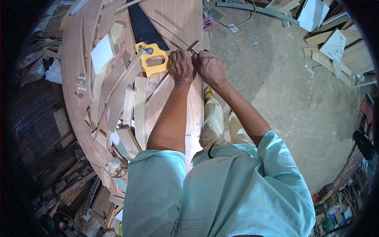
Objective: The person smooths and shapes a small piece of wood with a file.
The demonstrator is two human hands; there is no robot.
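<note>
My left hand (181,66) is closed over a narrow wooden strip (159,89) near the table's right edge; the strip shows on both sides of the fist. Right against it, my right hand (212,70) is closed with its knuckles up at the edge. A thin dark line (173,34) runs from the tabletop towards the right fingers, and a small dark piece (191,49) shows between the hands. What the right hand grips is hidden, so I cannot tell its kind. Beside my left hand lies a handsaw (157,59) with a yellow handle and black blade.
Wooden offcuts (129,106) and a white board piece (103,54) crowd the left of the wooden table (193,114). On the concrete floor (276,106), scrap boards (331,59) are stacked at the far right. More scrap (67,177) lies left of the table.
</note>
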